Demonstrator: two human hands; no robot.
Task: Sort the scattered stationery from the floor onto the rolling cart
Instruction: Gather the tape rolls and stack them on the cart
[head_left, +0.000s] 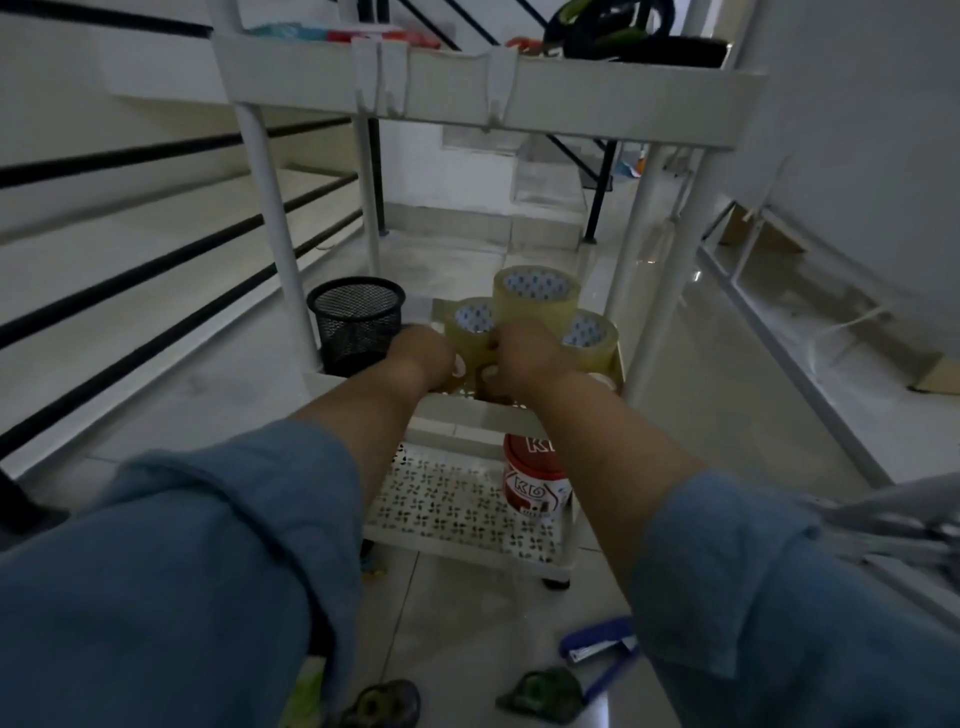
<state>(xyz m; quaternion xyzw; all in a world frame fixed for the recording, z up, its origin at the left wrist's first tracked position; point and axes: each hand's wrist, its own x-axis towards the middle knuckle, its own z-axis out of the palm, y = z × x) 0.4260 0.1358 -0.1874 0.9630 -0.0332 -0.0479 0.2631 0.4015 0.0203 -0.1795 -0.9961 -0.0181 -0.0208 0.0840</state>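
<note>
From my remote feed, I saw both hands reaching onto the middle shelf of the white rolling cart. The left hand and right hand were closed around a cluster of clear tape rolls, 3 large ones stacked in a pyramid (smaller rolls sat beneath, partly hidden). A black mesh cup stood just beside them on that shelf. A red tub sat on the bottom shelf. On the floor lay a blue stapler and 2 green tape dispensers.
</note>
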